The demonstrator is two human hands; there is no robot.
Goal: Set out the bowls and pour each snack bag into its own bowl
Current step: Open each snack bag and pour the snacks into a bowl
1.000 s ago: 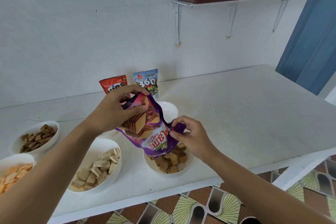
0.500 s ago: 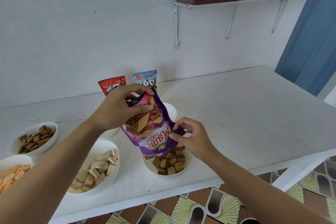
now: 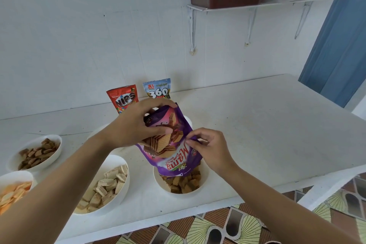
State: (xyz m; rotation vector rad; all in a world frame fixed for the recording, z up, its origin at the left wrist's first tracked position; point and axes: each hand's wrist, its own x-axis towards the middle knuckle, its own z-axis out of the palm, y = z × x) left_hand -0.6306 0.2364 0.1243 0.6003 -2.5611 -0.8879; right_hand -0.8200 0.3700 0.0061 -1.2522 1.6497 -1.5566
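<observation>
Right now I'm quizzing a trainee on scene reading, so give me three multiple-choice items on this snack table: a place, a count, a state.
1. Where is the purple plastic snack bag? A. tipped over the round white bowl of brown cubes; B. on the wall shelf; C. on the tiled floor.
2. How many snack bags stand by the white wall? A. one; B. two; C. four.
3. What is the left hand doing? A. lying flat on the table; B. gripping the purple bag; C. lifting a bowl.
1 A: its mouth points down into that bowl. 2 B: a red bag and a blue-and-white bag. 3 B: it curls round the bag's raised end.
</observation>
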